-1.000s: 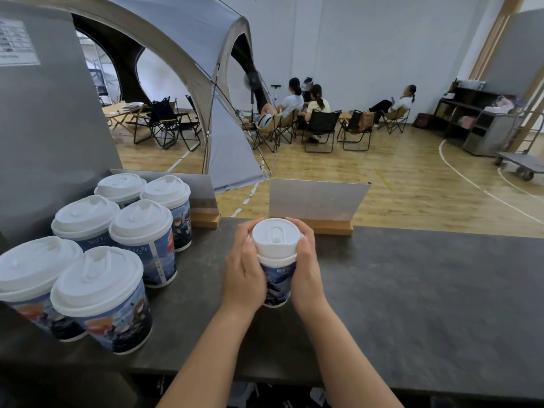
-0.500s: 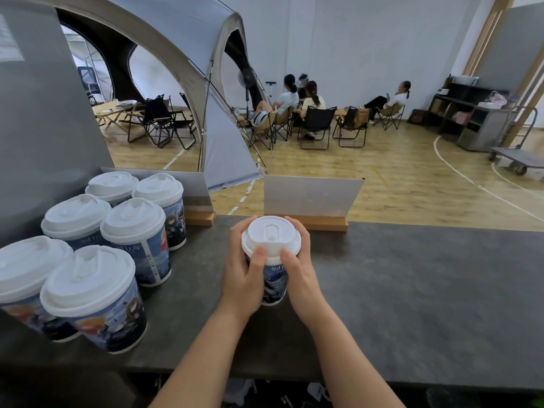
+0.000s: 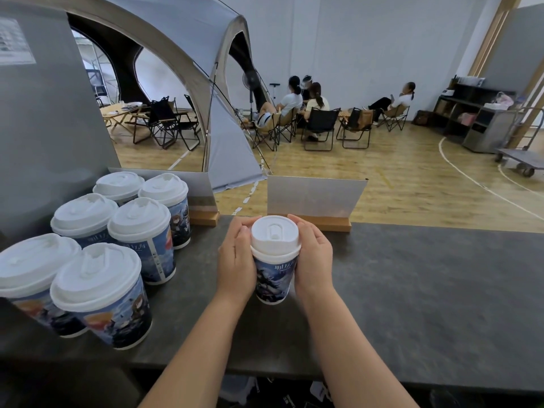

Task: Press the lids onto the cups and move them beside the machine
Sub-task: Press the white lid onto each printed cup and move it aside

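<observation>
A blue printed paper cup [image 3: 274, 278] with a white lid [image 3: 275, 235] stands upright on the dark grey counter [image 3: 426, 290], in the middle. My left hand [image 3: 237, 260] wraps its left side and my right hand [image 3: 313, 257] wraps its right side, fingers curled up to the lid's rim. Several more lidded cups [image 3: 138, 237] stand grouped at the left, beside the grey machine [image 3: 44, 128].
Two small card signs on wooden bases [image 3: 316, 201] stand along the counter's far edge. Beyond it are a wooden floor, a grey tent, folding chairs and seated people. The counter's near edge runs just below my forearms.
My thumbs, which lay on top of the lid half a second ago, have come off it and both hands now hold the cup's sides. The cup stays in place.
</observation>
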Motion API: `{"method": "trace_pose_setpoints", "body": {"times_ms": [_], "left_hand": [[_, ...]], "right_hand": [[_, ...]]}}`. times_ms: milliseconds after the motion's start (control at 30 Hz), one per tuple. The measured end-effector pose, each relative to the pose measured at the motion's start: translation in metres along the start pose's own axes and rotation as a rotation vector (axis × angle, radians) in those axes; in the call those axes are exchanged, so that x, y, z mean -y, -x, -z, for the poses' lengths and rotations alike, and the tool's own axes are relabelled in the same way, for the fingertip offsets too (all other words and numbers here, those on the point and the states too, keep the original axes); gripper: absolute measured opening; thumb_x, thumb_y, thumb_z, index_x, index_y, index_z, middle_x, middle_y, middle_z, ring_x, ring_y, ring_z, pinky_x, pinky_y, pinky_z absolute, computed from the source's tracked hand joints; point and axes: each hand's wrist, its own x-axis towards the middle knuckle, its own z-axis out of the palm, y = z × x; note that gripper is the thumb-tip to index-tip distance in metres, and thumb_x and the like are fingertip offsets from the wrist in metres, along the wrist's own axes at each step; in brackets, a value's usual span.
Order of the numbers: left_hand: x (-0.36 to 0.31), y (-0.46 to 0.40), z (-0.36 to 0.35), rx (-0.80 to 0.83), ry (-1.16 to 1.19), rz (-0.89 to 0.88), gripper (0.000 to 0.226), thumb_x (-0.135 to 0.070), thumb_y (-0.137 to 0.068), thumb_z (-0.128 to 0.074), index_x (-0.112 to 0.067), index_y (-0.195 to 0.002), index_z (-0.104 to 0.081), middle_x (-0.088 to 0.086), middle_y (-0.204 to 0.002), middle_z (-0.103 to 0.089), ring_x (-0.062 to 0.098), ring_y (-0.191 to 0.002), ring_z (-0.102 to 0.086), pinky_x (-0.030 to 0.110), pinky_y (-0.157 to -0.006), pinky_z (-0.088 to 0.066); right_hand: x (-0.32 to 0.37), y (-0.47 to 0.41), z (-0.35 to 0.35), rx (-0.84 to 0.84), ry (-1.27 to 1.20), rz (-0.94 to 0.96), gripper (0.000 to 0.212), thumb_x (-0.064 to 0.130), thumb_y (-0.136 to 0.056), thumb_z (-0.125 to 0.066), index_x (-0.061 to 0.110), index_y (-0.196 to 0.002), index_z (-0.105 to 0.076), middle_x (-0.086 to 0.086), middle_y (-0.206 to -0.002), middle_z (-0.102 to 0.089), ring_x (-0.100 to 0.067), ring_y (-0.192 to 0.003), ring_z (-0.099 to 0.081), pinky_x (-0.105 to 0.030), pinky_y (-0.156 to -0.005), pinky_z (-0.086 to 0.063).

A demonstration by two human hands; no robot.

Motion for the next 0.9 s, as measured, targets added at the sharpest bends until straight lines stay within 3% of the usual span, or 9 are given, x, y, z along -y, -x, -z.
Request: {"method": "trace_pose_setpoints", "body": {"times_ms": [133,233,300,367,500,633,733,900], "left_hand": [[0.007,0.023,-0.006,0.026,-0.009,-0.058,0.048,-0.056,-0.1,-0.021,-0.034,-0.13,-0.051,-0.02,-0.124,-0.062,0.007,-0.12,-0.058,0.026,-0.099,-0.046],[0.017,0.035,-0.006,0.055,-0.009,-0.05,0.068,-0.065,-0.098,-0.022,-0.021,-0.148,-0.037,-0.011,-0.144,-0.051,0.011,-0.136,-0.047,0.033,-0.111,-0.04],[0.019,0.036,-0.003,0.075,-0.009,-0.015,0.071,-0.067,-0.097,-0.025,-0.021,-0.149,-0.037,-0.008,-0.145,-0.051,0.009,-0.135,-0.048,0.039,-0.112,-0.041],[0.019,0.036,-0.001,0.097,-0.009,-0.001,0.064,-0.061,-0.099,-0.03,-0.021,-0.148,-0.039,-0.009,-0.141,-0.056,0.01,-0.131,-0.052,0.041,-0.109,-0.045],[0.025,0.041,0.002,0.141,-0.009,0.029,0.053,-0.043,-0.101,-0.037,-0.022,-0.149,-0.04,-0.003,-0.135,-0.062,0.016,-0.125,-0.06,0.05,-0.101,-0.05],[0.025,0.043,0.004,0.184,-0.019,0.05,0.055,-0.04,-0.097,-0.044,-0.024,-0.149,-0.039,-0.004,-0.13,-0.065,0.011,-0.118,-0.064,0.038,-0.095,-0.055],[0.024,0.044,0.005,0.204,-0.027,0.037,0.059,-0.042,-0.094,-0.047,-0.025,-0.149,-0.038,-0.007,-0.126,-0.067,0.008,-0.112,-0.066,0.027,-0.087,-0.056],[0.023,0.044,0.004,0.201,-0.033,0.047,0.05,-0.028,-0.097,-0.046,-0.029,-0.147,-0.039,-0.011,-0.129,-0.065,0.005,-0.114,-0.064,0.026,-0.09,-0.055]], "right_hand": [[-0.024,0.012,0.007,0.107,0.06,0.176,0.035,0.04,-0.097,-0.043,0.022,-0.119,-0.063,0.001,-0.114,-0.071,-0.018,-0.11,-0.066,-0.03,-0.09,-0.055],[-0.036,0.018,0.021,0.255,0.171,0.252,0.066,0.067,-0.092,-0.044,0.025,-0.143,-0.041,0.01,-0.136,-0.058,-0.011,-0.13,-0.053,-0.022,-0.102,-0.046],[-0.037,0.019,0.025,0.311,0.254,0.267,0.081,0.073,-0.088,-0.044,0.021,-0.15,-0.032,0.015,-0.142,-0.053,-0.006,-0.135,-0.048,-0.019,-0.104,-0.043],[-0.035,0.019,0.028,0.319,0.259,0.272,0.083,0.068,-0.089,-0.048,0.014,-0.15,-0.033,0.01,-0.142,-0.054,-0.009,-0.134,-0.049,-0.021,-0.104,-0.044],[-0.037,0.022,0.031,0.249,0.14,0.209,0.052,0.035,-0.094,-0.053,0.009,-0.139,-0.047,0.0,-0.121,-0.069,-0.018,-0.112,-0.067,-0.025,-0.087,-0.054],[-0.035,0.021,0.037,0.171,0.084,0.109,0.051,0.046,-0.09,-0.054,0.005,-0.119,-0.061,-0.012,-0.106,-0.074,-0.028,-0.097,-0.072,-0.032,-0.076,-0.059],[-0.034,0.02,0.039,0.114,0.052,0.02,0.045,0.046,-0.096,-0.052,0.004,-0.106,-0.066,-0.019,-0.103,-0.074,-0.037,-0.097,-0.071,-0.041,-0.079,-0.061],[-0.037,0.019,0.036,0.024,0.107,0.074,0.054,0.047,-0.091,-0.056,0.003,-0.119,-0.064,-0.015,-0.106,-0.074,-0.032,-0.098,-0.072,-0.04,-0.076,-0.06]]}}
